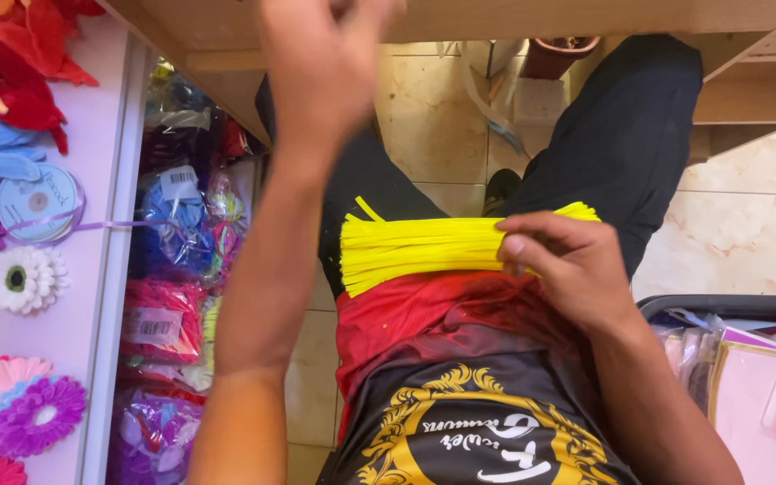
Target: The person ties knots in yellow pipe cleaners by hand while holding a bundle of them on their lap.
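Observation:
A thick bundle of yellow fuzzy stems (415,247) lies across my lap, over my red and black shirt. My right hand (568,265) grips the bundle's right end, thumb on top. My left hand (325,63) is raised high near the underside of the wooden table, blurred, fingers loosely curled, with nothing visible in it.
A white shelf (105,296) at the left carries several fabric flowers (24,409) and a ribbon spool (36,202). Bags of coloured craft supplies (168,269) stack beside it. A dark bin (729,310) with packets stands at the right. Tiled floor lies below.

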